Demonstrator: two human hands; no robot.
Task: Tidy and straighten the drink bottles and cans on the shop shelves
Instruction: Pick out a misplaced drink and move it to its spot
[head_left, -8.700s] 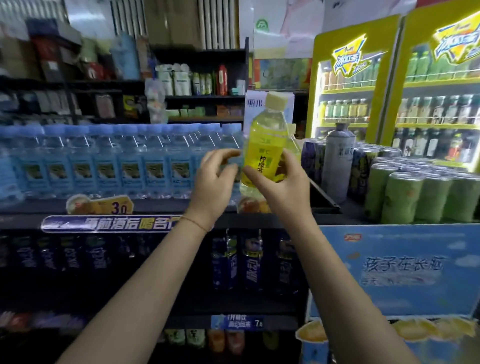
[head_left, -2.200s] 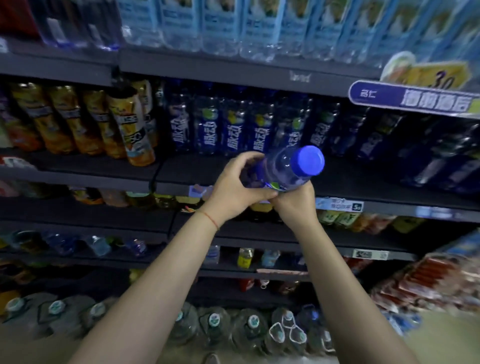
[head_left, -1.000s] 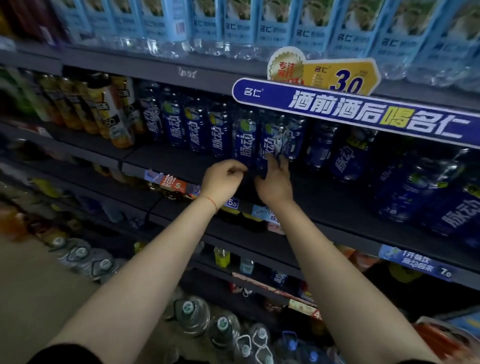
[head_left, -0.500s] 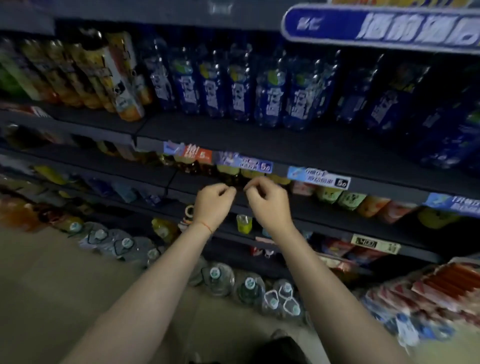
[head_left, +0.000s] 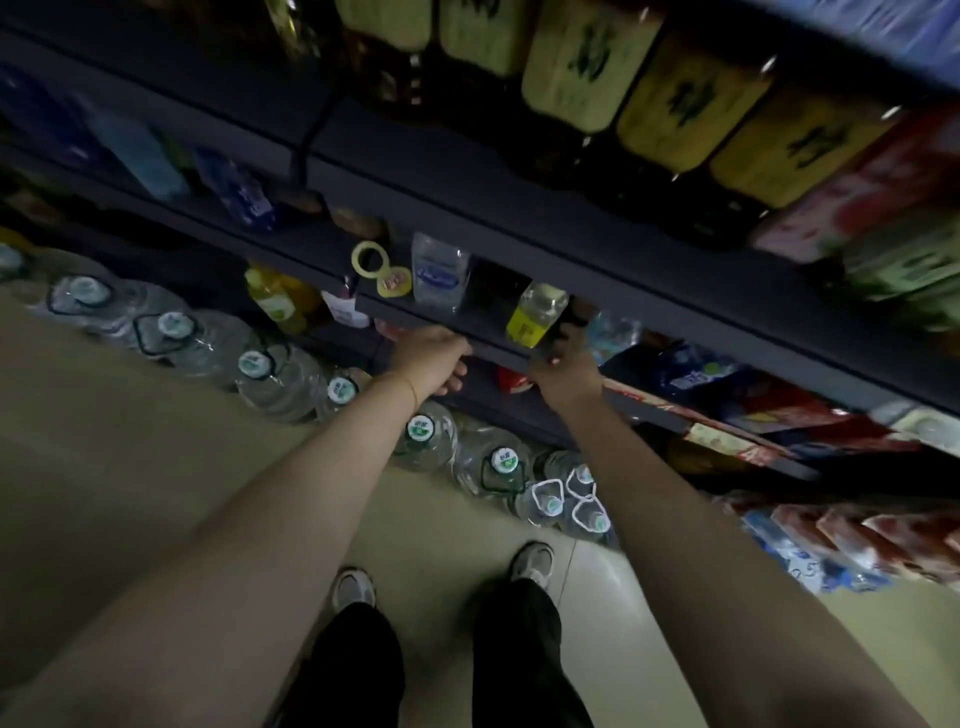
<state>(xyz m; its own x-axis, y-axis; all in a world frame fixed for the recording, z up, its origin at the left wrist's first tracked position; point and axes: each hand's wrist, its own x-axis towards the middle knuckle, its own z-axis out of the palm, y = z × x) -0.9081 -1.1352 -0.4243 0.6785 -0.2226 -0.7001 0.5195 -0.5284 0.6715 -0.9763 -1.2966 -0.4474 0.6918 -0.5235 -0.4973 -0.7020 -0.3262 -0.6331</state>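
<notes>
I look steeply down a dark shelf unit. A small yellow-labelled bottle (head_left: 535, 314) stands at the front of a low shelf (head_left: 675, 358), with a clear water bottle (head_left: 439, 273) to its left. My right hand (head_left: 566, 366) reaches onto that shelf just right of the yellow bottle. Its fingertips touch something dark there, and the grip is hidden in shadow. My left hand (head_left: 434, 358) hangs at the shelf's front edge, its fingers loosely curled downward and holding nothing.
Large water jugs (head_left: 423, 434) line the floor under the shelves, close to my shoes (head_left: 532, 564). Yellow-labelled bottles (head_left: 680, 98) fill the shelf above. Red and blue packets (head_left: 852, 535) lie at the lower right. A tape roll (head_left: 369, 260) sits on the low shelf.
My view has dropped from the blue-bottle shelf toward the floor. Both hands have moved down to a lower shelf, the right one now reaching in beside the yellow bottle.
</notes>
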